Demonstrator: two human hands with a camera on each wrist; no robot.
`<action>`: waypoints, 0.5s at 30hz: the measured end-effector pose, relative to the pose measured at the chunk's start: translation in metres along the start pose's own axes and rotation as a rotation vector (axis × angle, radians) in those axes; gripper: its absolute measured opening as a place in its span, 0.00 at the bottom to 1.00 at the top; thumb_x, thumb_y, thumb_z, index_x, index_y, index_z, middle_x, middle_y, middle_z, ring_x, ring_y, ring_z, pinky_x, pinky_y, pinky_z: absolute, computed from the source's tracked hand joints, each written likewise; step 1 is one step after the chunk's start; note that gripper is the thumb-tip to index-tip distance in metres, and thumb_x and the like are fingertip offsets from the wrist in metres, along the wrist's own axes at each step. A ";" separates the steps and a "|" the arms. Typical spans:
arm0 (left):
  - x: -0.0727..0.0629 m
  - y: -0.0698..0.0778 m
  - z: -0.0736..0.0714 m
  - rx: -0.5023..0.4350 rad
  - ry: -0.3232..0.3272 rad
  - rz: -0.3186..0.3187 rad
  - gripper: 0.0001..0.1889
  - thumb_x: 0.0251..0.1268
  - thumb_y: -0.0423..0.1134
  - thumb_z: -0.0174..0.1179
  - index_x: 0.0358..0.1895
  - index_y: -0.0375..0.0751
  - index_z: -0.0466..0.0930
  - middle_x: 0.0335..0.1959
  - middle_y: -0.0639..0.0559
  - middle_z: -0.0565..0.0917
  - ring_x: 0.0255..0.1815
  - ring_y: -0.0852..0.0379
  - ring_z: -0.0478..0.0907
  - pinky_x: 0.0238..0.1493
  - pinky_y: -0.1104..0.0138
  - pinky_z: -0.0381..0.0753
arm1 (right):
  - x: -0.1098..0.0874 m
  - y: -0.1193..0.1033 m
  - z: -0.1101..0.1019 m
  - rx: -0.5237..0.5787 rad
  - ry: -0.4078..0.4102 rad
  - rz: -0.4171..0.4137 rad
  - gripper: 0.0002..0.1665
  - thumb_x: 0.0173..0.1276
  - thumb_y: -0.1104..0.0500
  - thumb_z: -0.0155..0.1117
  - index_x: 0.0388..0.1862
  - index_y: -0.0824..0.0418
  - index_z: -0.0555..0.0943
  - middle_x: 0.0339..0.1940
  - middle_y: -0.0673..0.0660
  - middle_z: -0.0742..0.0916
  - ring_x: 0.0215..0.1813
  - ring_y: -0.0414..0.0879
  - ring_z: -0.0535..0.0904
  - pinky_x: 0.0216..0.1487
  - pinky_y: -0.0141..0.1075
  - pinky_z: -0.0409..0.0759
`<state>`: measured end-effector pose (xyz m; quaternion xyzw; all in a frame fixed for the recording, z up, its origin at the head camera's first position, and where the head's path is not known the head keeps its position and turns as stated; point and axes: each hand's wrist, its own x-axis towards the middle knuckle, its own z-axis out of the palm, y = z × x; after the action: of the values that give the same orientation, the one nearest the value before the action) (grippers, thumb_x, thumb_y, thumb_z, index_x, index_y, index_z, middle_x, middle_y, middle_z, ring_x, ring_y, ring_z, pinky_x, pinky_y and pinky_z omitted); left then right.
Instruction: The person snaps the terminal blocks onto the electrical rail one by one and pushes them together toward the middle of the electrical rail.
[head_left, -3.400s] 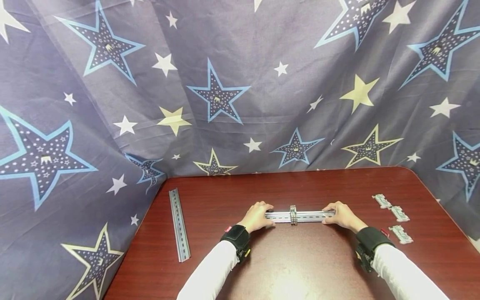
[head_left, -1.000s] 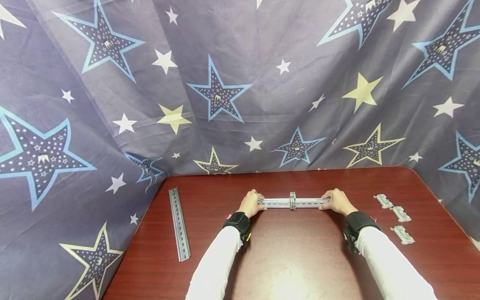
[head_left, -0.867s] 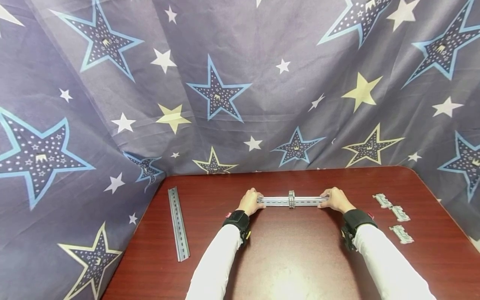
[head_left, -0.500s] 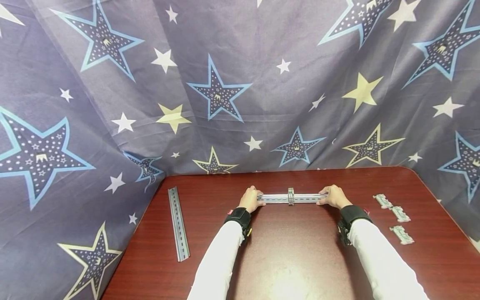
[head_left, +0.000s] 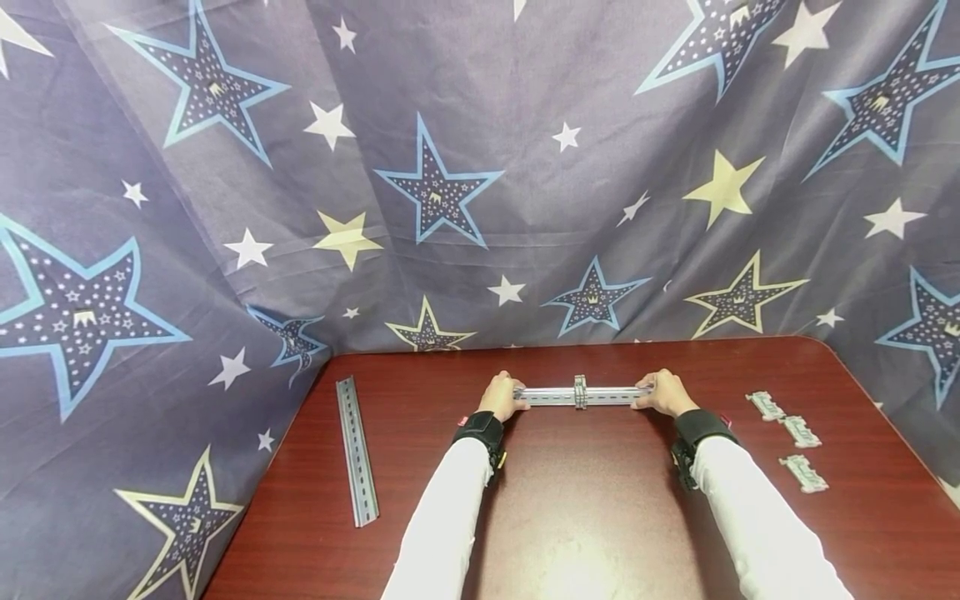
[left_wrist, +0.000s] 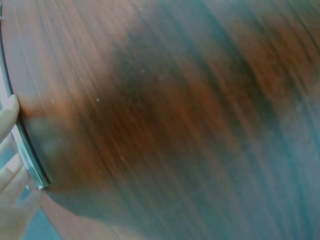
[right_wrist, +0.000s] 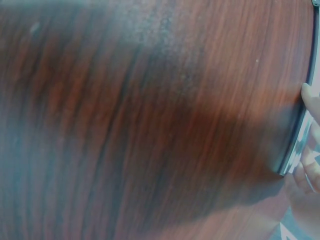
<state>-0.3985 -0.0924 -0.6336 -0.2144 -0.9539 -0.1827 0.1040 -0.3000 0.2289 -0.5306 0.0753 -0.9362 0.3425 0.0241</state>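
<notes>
A slotted metal DIN rail (head_left: 551,397) lies crosswise near the far part of the table, with a small cluster of grey terminal blocks (head_left: 580,392) clipped at about its middle. My left hand (head_left: 501,397) grips the rail's left end, thumb on the near edge and fingers on the far side. At the right end, my right hand (head_left: 666,393) holds it in the same way. The left wrist view shows fingertips along the rail's end (left_wrist: 32,165); the right wrist view catches the opposite end (right_wrist: 295,150) between thumb and fingers.
A second, bare DIN rail (head_left: 357,454) lies lengthwise at the table's left. On the right are three loose terminal blocks (head_left: 802,472), flat on the dark red wooden table (head_left: 600,500). Behind the table's far edge hangs a star-patterned grey cloth (head_left: 465,267).
Both hands have moved the rail with its terminal blocks away from me, toward the far edge, and slightly left; over the last half second it barely shifts. The other rail and loose blocks stay put.
</notes>
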 end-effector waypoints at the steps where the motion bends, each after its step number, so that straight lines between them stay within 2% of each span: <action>1: 0.006 -0.014 0.021 0.028 0.011 -0.003 0.22 0.29 0.51 0.72 0.34 0.47 0.84 0.29 0.51 0.71 0.32 0.54 0.72 0.33 0.65 0.72 | 0.000 0.000 0.000 -0.003 -0.002 0.002 0.22 0.39 0.63 0.72 0.34 0.74 0.80 0.31 0.67 0.83 0.36 0.60 0.76 0.40 0.46 0.71; 3: 0.011 -0.026 0.037 0.029 0.016 -0.004 0.23 0.29 0.52 0.72 0.35 0.46 0.84 0.30 0.49 0.72 0.33 0.52 0.71 0.33 0.64 0.72 | 0.001 0.001 0.000 0.002 -0.005 0.003 0.22 0.38 0.62 0.73 0.33 0.74 0.80 0.31 0.67 0.83 0.36 0.60 0.76 0.40 0.46 0.71; 4: 0.016 -0.037 0.053 0.018 0.001 -0.008 0.24 0.27 0.53 0.72 0.35 0.47 0.84 0.30 0.51 0.72 0.33 0.53 0.72 0.33 0.64 0.72 | 0.003 0.003 0.001 0.009 -0.008 0.005 0.23 0.37 0.61 0.74 0.33 0.73 0.80 0.31 0.66 0.83 0.36 0.60 0.76 0.40 0.47 0.71; 6: 0.015 -0.037 0.051 0.013 -0.018 -0.011 0.25 0.29 0.54 0.72 0.36 0.47 0.84 0.32 0.50 0.73 0.36 0.53 0.72 0.36 0.65 0.72 | 0.011 0.019 0.007 0.027 -0.008 -0.009 0.24 0.34 0.58 0.75 0.31 0.71 0.81 0.30 0.65 0.84 0.35 0.60 0.76 0.39 0.47 0.71; 7: 0.015 -0.036 0.049 0.010 -0.003 0.004 0.25 0.29 0.54 0.72 0.36 0.46 0.83 0.32 0.50 0.73 0.35 0.53 0.72 0.35 0.65 0.71 | 0.018 0.031 0.013 0.039 -0.009 -0.017 0.25 0.33 0.55 0.76 0.31 0.69 0.82 0.30 0.64 0.84 0.35 0.60 0.76 0.39 0.47 0.71; 8: 0.013 -0.034 0.044 -0.006 -0.018 0.001 0.25 0.29 0.55 0.71 0.36 0.47 0.84 0.33 0.50 0.73 0.36 0.53 0.72 0.36 0.65 0.71 | 0.026 0.049 0.021 0.045 0.012 -0.046 0.25 0.31 0.53 0.77 0.30 0.66 0.82 0.28 0.61 0.84 0.32 0.58 0.76 0.36 0.44 0.71; 11: 0.011 -0.031 0.038 -0.022 -0.012 -0.004 0.25 0.29 0.56 0.71 0.36 0.47 0.84 0.32 0.51 0.73 0.35 0.54 0.71 0.35 0.66 0.71 | 0.055 0.109 0.052 0.028 0.068 -0.106 0.25 0.28 0.46 0.78 0.26 0.57 0.83 0.23 0.53 0.84 0.28 0.52 0.75 0.31 0.38 0.69; 12: 0.012 -0.033 0.043 -0.005 0.016 0.007 0.25 0.29 0.55 0.71 0.35 0.45 0.83 0.30 0.50 0.72 0.34 0.53 0.70 0.33 0.66 0.70 | 0.064 0.128 0.061 0.018 0.082 -0.129 0.25 0.28 0.44 0.78 0.26 0.55 0.83 0.23 0.50 0.83 0.27 0.50 0.74 0.30 0.36 0.68; 13: 0.015 -0.035 0.045 -0.018 -0.016 -0.013 0.25 0.29 0.55 0.71 0.36 0.46 0.83 0.32 0.50 0.73 0.36 0.53 0.71 0.35 0.65 0.71 | 0.071 0.143 0.068 0.004 0.079 -0.131 0.24 0.29 0.44 0.77 0.27 0.54 0.83 0.24 0.50 0.83 0.28 0.50 0.74 0.31 0.36 0.68; 14: 0.017 -0.037 0.048 -0.013 -0.018 -0.015 0.25 0.28 0.54 0.72 0.36 0.47 0.84 0.32 0.50 0.73 0.36 0.53 0.72 0.36 0.65 0.71 | 0.078 0.157 0.076 -0.024 0.106 -0.138 0.24 0.27 0.43 0.77 0.26 0.52 0.83 0.23 0.49 0.83 0.27 0.49 0.73 0.31 0.35 0.67; 15: 0.019 -0.042 0.055 0.002 0.010 -0.002 0.25 0.27 0.54 0.72 0.35 0.47 0.84 0.31 0.50 0.73 0.34 0.52 0.71 0.34 0.65 0.70 | 0.084 0.166 0.081 -0.037 0.112 -0.137 0.25 0.27 0.43 0.77 0.26 0.52 0.83 0.23 0.50 0.83 0.28 0.50 0.73 0.32 0.36 0.67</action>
<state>-0.4407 -0.0990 -0.6914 -0.2124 -0.9538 -0.1829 0.1086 -0.4080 0.2908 -0.6903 0.1197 -0.9323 0.3261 0.1012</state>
